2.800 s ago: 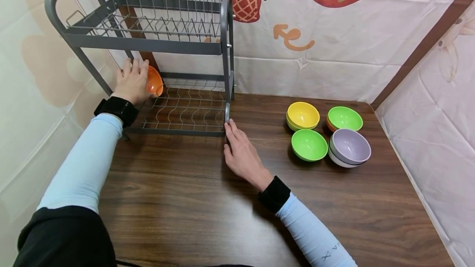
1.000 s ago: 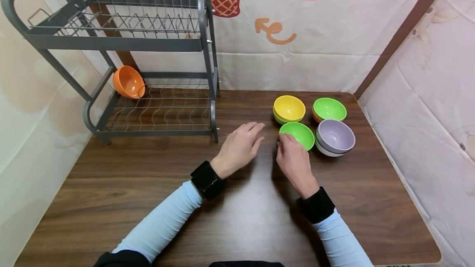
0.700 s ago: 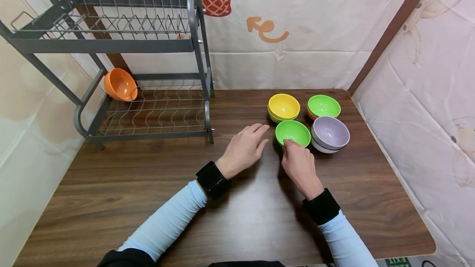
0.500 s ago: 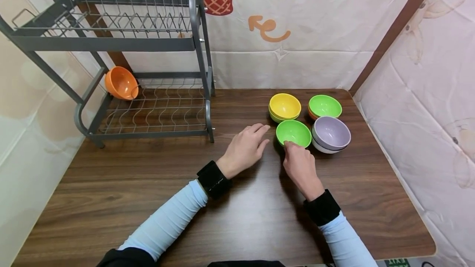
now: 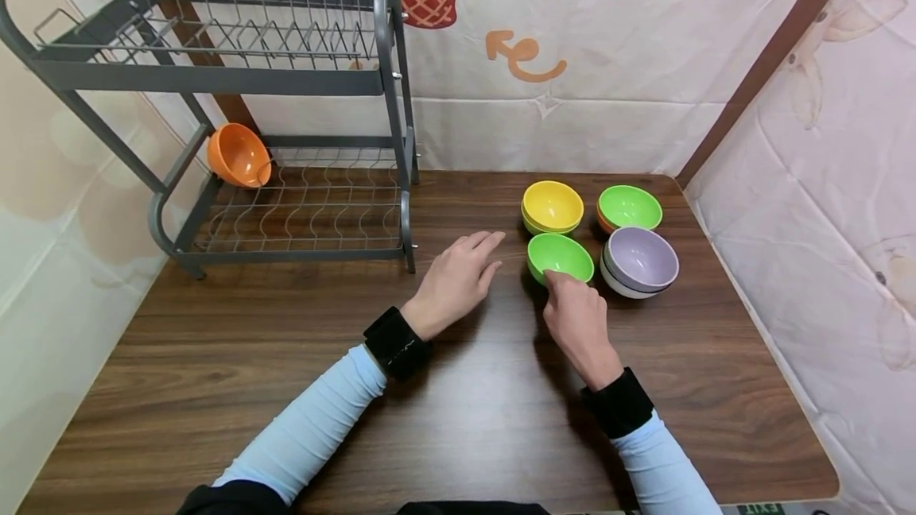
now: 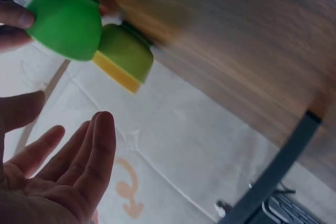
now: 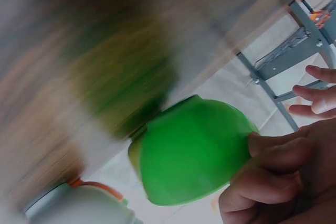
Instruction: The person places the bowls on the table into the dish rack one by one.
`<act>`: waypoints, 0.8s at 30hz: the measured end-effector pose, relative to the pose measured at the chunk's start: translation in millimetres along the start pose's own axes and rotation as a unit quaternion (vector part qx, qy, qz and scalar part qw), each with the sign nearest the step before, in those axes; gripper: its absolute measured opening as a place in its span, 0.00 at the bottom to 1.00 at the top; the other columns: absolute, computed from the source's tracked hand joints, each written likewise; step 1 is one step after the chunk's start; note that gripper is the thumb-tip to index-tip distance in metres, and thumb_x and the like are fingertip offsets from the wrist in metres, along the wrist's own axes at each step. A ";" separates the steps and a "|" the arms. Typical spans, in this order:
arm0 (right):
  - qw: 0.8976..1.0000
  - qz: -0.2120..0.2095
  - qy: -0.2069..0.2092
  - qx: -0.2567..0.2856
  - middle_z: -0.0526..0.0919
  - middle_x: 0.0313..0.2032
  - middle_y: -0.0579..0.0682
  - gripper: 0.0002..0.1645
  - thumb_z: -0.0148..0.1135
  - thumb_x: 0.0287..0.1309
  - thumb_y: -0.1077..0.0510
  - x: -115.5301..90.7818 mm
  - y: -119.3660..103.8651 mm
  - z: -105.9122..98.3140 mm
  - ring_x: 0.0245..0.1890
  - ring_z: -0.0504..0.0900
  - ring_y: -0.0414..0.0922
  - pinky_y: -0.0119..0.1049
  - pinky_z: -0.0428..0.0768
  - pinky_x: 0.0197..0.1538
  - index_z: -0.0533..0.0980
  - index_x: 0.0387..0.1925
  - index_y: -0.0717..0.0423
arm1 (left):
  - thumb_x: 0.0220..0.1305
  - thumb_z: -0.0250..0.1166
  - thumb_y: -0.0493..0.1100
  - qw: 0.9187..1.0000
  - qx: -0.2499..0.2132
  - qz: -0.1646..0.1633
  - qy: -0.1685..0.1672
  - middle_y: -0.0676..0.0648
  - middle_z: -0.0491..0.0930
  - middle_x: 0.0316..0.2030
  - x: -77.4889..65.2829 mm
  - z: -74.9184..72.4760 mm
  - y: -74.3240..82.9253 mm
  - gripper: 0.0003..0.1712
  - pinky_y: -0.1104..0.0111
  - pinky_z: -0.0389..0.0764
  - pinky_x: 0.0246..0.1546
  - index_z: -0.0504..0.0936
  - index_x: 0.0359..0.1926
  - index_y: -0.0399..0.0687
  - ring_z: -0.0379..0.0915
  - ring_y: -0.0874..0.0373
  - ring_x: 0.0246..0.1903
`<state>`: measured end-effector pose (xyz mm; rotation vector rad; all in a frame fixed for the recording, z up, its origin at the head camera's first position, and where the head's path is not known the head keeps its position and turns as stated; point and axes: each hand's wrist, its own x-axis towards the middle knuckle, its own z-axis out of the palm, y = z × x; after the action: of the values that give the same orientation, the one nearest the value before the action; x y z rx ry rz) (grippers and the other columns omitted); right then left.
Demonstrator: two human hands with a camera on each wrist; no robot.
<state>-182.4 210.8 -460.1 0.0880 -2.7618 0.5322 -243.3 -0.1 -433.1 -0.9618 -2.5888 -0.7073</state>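
Note:
My right hand pinches the near left rim of a green bowl between thumb and curled fingers. In the right wrist view that green bowl shows its outer side, with the fingers at its edge. My left hand hovers to the left of the bowl, fingers extended and thumb apart, holding nothing. The left wrist view shows the same left hand with its palm bare. An orange bowl leans on its side at the left end of the grey dish rack's lower tier.
Behind the green bowl stands a yellow bowl stacked on a green one. To the right are a purple bowl nested in a white one and another green bowl over an orange one. A fabric wall borders the wooden table.
My left hand has left the orange bowl in the rack and come right. My right hand has gone from the rack's leg to the green bowl, which has just shifted slightly left.

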 end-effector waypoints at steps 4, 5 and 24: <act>0.998 -0.027 0.043 0.025 0.90 0.41 0.59 0.10 0.61 0.71 0.64 1.9 -11.3 1.5 0.30 0.86 0.67 0.62 0.80 0.27 0.86 0.47 0.56 | 0.72 0.70 0.41 1.000 0.000 0.003 0.016 0.41 0.81 0.59 -3.6 -10.2 -6.2 0.29 0.57 0.84 0.52 0.77 0.71 0.41 0.81 0.47 0.55; 0.998 -0.034 0.052 0.030 0.90 0.42 0.58 0.11 0.61 0.71 0.64 2.5 -14.6 1.3 0.30 0.86 0.67 0.62 0.80 0.27 0.87 0.48 0.57 | 0.72 0.71 0.41 1.000 -0.001 0.004 0.019 0.41 0.81 0.60 -4.5 -12.4 -7.5 0.30 0.57 0.84 0.53 0.76 0.71 0.41 0.80 0.46 0.55; 0.978 -0.152 0.110 0.089 0.90 0.46 0.58 0.12 0.60 0.73 0.66 21.8 -82.1 0.9 0.30 0.88 0.59 0.54 0.83 0.26 0.85 0.53 0.60 | 0.61 0.80 0.46 0.998 -0.010 -0.015 0.066 0.39 0.78 0.65 -21.8 -48.9 -27.7 0.47 0.58 0.80 0.60 0.68 0.76 0.39 0.76 0.46 0.63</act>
<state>-193.4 134.3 -424.9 0.4571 -2.4210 0.6581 -241.1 -56.2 -410.9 -0.8518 -2.4908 -0.7781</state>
